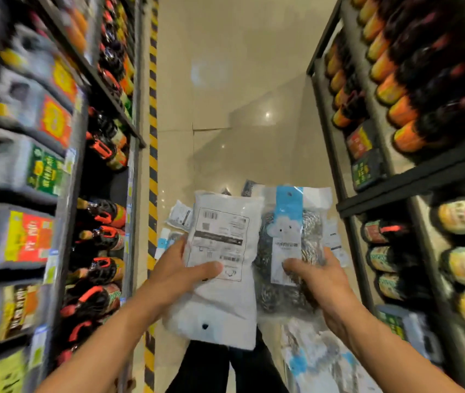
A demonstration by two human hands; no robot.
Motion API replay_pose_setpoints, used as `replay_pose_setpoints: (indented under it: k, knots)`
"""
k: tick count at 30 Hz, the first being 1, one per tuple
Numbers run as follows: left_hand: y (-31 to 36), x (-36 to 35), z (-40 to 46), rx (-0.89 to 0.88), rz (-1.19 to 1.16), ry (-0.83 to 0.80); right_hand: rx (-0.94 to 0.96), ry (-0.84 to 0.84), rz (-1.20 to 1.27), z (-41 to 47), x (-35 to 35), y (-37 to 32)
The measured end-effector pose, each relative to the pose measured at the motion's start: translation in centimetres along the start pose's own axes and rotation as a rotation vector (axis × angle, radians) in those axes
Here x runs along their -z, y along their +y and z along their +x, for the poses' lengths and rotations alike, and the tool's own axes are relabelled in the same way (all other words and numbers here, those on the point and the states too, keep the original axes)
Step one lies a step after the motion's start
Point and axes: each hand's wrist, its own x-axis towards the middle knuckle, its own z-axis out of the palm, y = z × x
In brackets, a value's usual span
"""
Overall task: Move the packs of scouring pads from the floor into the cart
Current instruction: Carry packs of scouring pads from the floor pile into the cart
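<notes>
Beige glossy tiles make up the floor (234,80) of a narrow aisle, with a yellow-and-black striped strip (152,154) running along the foot of the left shelf (83,66). That shelf is crowded with grey jugs (12,163) and dark bottles with red handles (100,236), all badly blurred; the right shelf (412,177) carries rows of dark bottles with orange labels (390,89). The left hand (177,268) grips a white pack (220,262), thumb curled over its printed back, barcodes showing. The right hand (319,273) grips a clear pack (290,245) just beside it, thumb across a blue-and-white card with a cloud face, steel scouring pads visible through the plastic. Both packs are held up above the floor and hide much of what lies behind them: only the edges of more packs (180,215) peek out on the tiles past them. Another heap of packs (316,355) lies on the floor at lower right, blurred and partly cut off by the right forearm. Dark trouser legs (220,367) show below the white pack. The fingers of both hands are hidden behind the packs. No cart appears in view.
</notes>
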Motion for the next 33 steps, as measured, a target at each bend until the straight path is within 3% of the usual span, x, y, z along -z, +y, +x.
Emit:
replay_pose_setpoints:
  k: [6, 13, 20, 26, 33]
  knots:
    - [8.0, -0.8, -10.7, -0.172, -0.069, -0.005, 0.204, -0.041, 0.065, -10.8, 5.3, -7.5]
    - [10.9, -2.8, -14.8, -0.309, -0.081, -0.081, 0.291, -0.019, 0.205, -16.3, 8.8, -8.6]
    - [14.0, -4.1, -13.1, -0.307, -0.022, -0.243, 0.295, 0.148, 0.307, -18.2, 9.5, -7.6]
    - [17.3, -5.3, -11.0, -0.301, 0.108, -0.425, 0.239, 0.387, 0.449, -20.9, 8.5, -6.1]
    - [19.0, -11.5, -9.6, -0.280, 0.319, -0.785, 0.147, 0.712, 0.637, -26.7, 8.9, -2.4]
